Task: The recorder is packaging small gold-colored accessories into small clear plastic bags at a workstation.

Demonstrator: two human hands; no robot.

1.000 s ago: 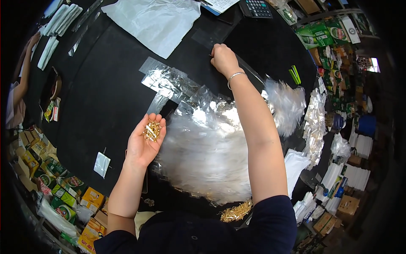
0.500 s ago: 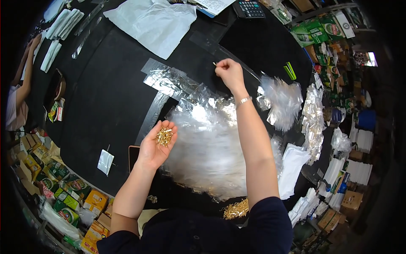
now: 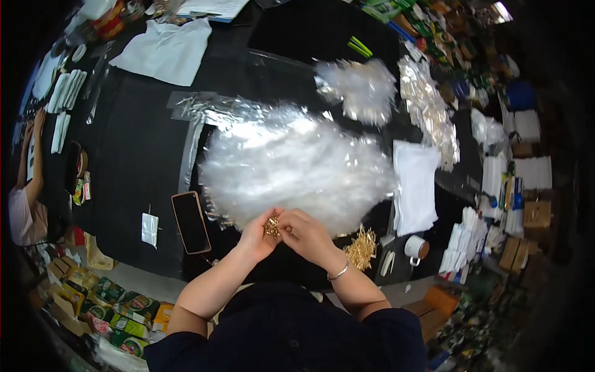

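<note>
Close to the table's near edge, my left hand (image 3: pixel 253 238) is cupped round a small heap of short gold twist ties (image 3: pixel 271 225). My right hand (image 3: pixel 305 234) meets it from the right, thumb and fingers pinched together at the heap; what sits between those fingertips is hidden. Just beyond both hands spreads a large, shiny pile of clear plastic bags (image 3: pixel 297 164), partly blurred. A loose pile of gold twist ties (image 3: pixel 361 249) lies beside my right wrist.
Left of the bags lies a phone (image 3: pixel 191 222); a white cloth (image 3: pixel 415 186) and a mug (image 3: pixel 416 248) are on the right. More clear bags (image 3: pixel 362 90) lie farther back, near green strips (image 3: pixel 359 46). Another person's arm (image 3: pixel 36 155) shows at far left.
My right hand has come back from the far side of the bags to my left hand, which has moved nearer and rightward. The view has shifted, showing the whole phone and the mug.
</note>
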